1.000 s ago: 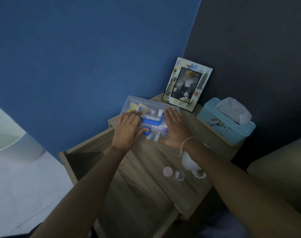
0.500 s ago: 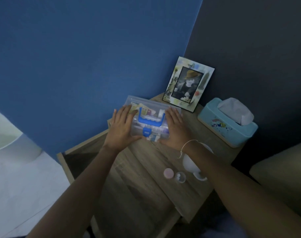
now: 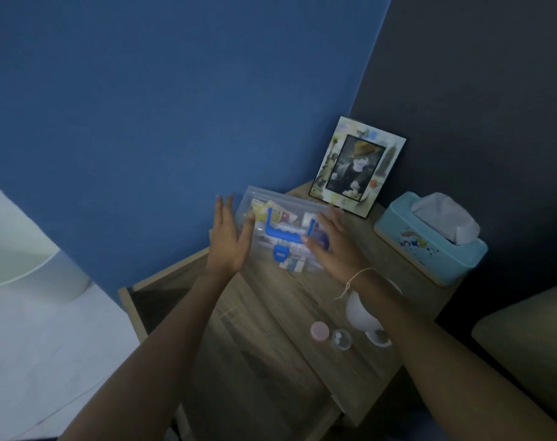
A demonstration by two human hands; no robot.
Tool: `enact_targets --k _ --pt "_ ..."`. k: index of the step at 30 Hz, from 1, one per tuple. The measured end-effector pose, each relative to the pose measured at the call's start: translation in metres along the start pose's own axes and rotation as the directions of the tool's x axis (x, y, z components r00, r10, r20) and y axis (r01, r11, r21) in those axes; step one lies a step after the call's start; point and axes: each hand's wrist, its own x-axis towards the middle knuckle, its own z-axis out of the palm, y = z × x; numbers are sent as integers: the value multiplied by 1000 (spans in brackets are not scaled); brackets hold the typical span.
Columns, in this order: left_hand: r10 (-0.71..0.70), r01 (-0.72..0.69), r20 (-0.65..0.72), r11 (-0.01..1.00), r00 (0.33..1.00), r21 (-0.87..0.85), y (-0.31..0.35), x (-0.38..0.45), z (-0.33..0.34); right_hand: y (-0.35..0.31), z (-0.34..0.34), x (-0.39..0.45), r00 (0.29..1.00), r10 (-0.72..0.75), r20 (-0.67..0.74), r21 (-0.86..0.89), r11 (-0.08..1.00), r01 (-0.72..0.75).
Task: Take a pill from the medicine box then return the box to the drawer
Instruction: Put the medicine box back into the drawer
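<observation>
Two hands flank one medicine box [image 3: 286,232], and neither one has it: your left hand [image 3: 227,241] stands edge-on just beside the box's left end with its fingers [image 3: 222,206] straight and spread, and your right hand [image 3: 332,248] hovers at the right end, palm down, fingers loose, thumb near the blue handle [image 3: 285,232]. Both are released, gripping nothing. The box sits on the table [image 3: 270,313] toward the back corner, lid down as far as you can judge through the blur, the blue latch [image 3: 279,252] facing you.

You look to be at the return step. One small clear cup [image 3: 341,338] near the front edge seems to hold a pale pill, with one pink cap [image 3: 319,331] just beside it, so the pill appears already taken out. What the next move calls for is closing both palms on the box's ends, or hooking the handle, then lifting and carrying it left and down into the one open drawer [image 3: 162,289].

Also on the table: one picture frame [image 3: 356,165], one tissue box [image 3: 429,240], one white cup [image 3: 363,310] partly hidden under your right forearm.
</observation>
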Motion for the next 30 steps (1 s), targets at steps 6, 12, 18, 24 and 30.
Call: enact_targets --k 6,12,18,24,30 --pt "-292 313 150 937 945 -152 7 25 0 -8 12 15 828 501 -252 521 791 -320" --pt "-250 279 172 944 953 -178 6 23 -5 -18 17 20 758 651 -51 709 558 -432" --pt "-223 242 127 956 967 -165 18 10 -41 -42 18 0 760 649 -43 714 551 -431" --pt "-222 230 106 970 969 -78 29 -21 -103 -84 32 -51 815 579 7 747 539 -389" --pt "-325 332 118 942 938 -50 8 -65 -142 -120 59 -118 859 507 69 710 580 -399"
